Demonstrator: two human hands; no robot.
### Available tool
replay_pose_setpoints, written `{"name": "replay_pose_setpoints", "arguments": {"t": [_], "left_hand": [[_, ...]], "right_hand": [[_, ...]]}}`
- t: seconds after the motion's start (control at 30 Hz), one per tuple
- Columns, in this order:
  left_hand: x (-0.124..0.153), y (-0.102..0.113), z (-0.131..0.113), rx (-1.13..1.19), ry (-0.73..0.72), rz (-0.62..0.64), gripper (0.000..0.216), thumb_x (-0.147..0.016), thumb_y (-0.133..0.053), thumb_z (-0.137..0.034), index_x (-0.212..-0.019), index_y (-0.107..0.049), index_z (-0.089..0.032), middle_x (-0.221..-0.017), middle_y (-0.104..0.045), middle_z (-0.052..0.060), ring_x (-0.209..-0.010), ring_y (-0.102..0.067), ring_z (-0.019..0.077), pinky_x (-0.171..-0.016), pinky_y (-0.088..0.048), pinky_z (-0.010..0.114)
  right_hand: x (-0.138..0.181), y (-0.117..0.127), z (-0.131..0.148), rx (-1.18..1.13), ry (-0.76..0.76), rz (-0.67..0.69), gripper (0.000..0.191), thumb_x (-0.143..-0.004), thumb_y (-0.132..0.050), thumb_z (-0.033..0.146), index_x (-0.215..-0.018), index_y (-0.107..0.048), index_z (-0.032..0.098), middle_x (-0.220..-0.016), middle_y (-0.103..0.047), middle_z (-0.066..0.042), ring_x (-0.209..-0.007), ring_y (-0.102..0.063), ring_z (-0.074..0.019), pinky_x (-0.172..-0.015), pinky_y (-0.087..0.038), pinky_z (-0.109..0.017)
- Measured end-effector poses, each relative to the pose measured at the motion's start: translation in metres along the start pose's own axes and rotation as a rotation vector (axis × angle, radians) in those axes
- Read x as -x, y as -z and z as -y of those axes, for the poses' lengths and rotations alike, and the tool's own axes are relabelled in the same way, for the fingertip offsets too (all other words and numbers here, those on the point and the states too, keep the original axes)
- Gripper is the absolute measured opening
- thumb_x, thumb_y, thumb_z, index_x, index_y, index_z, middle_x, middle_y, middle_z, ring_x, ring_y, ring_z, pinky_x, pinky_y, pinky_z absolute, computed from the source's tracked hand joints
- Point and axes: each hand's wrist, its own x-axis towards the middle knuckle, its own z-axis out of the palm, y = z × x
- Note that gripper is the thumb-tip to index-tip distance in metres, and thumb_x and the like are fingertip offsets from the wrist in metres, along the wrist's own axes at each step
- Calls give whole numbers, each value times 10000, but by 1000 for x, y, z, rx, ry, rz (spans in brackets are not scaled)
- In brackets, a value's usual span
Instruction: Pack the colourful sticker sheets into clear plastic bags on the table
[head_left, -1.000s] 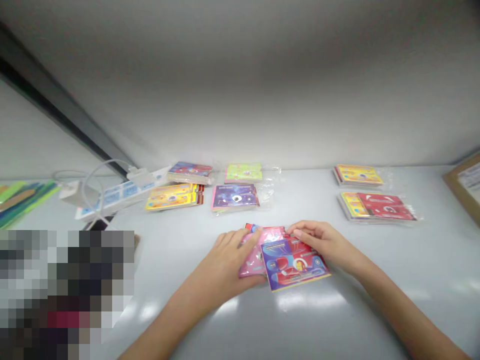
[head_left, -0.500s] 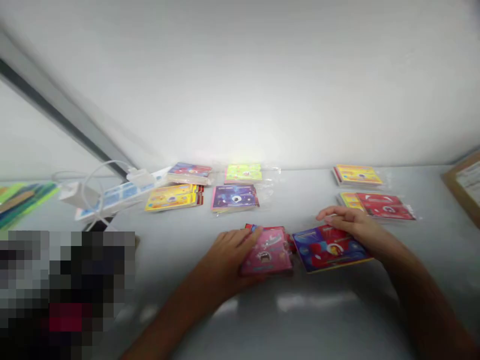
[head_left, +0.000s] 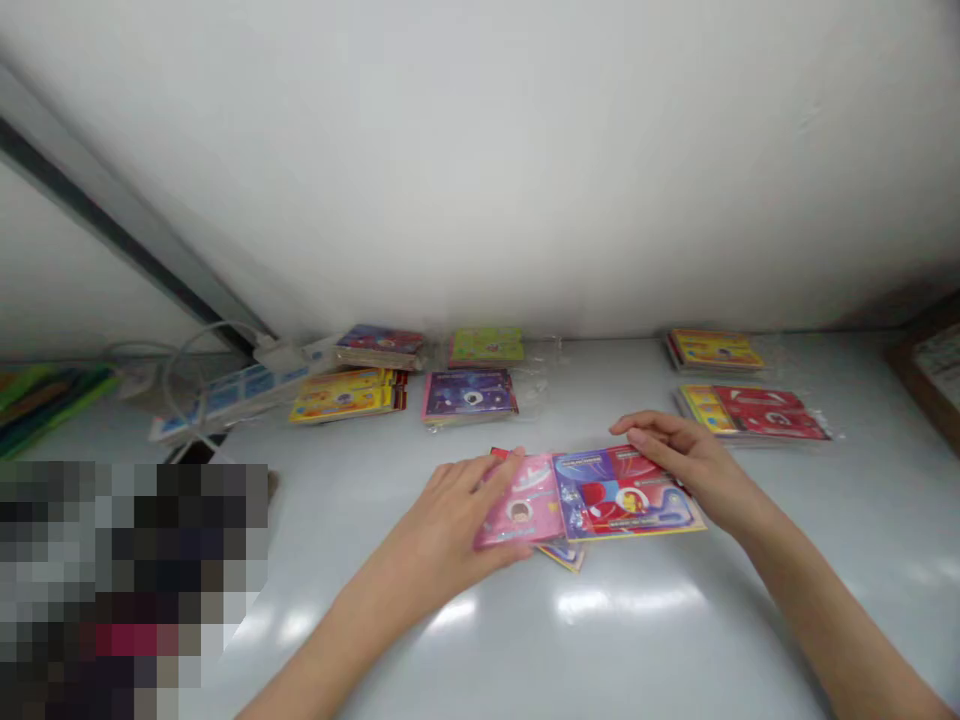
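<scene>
Head view, as I read it from my remote station. The left hand clasps the pink pack at its left edge, fingers laid over the top and thumb against the near side. The right hand lies flat and wide on the far right part of the blue-and-red pack, fingers stretched out, gripping nothing that I can see. Both packs lie side by side on the white table, edges meeting; I cannot tell which overlaps. A corner of a third pack shows from beneath them. Well behind lie a purple pack, a green pack and a yellow pack; near the right hand lies a red pack. A power strip sits far left
</scene>
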Motion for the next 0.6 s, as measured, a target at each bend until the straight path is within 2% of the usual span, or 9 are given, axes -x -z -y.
{"name": "replay_pose_setpoints", "arguments": {"t": [0.2,0.3,0.43,0.53,0.6], "left_hand": [[-1,-1,-1,14,-1,11,708,-763,-619,-424,-1359,-287,-238,-1307,-470,94,-1161,-449,248,-955,-382,396],[-1,-1,-1,23,-6,0,715,-747,-632,-435,-1353,-300,-255,-1298,-480,79,-1157,-453,243,-952,-392,389],[-2,-1,-1,22,-1,0,732,-737,-642,-435,-1356,-295,-256,-1301,-478,81,-1152,-459,244,-942,-400,395],[-2,0,0,21,17,-10,720,-751,-625,-443,-1358,-299,-235,-1310,-468,89,-1155,-456,246,-950,-388,386],[-3,0,1,23,12,-20,712,-765,-608,-452,-1363,-290,-234,-1312,-464,92,-1158,-451,247,-954,-380,384]], "right_hand": [[1,-17,-9,87,38,169,334,-767,-570,452,-983,-595,199,-739,-625,-10,-624,-595,-144,-537,-468,-239],[1,-28,-13,112,85,208,368,-784,-554,435,-1077,-557,213,-784,-624,-11,-669,-599,-148,-574,-478,-248],[0,-27,-11,34,89,111,421,-780,-553,428,-1145,-489,227,-825,-562,-1,-642,-568,-118,-542,-464,-230],[-3,-15,-8,-3,78,9,396,-751,-587,419,-1078,-519,206,-717,-516,27,-519,-488,-81,-458,-405,-206],[-5,-8,-7,-11,72,17,360,-737,-608,403,-1016,-542,186,-637,-500,40,-489,-462,-80,-451,-393,-210]]}}
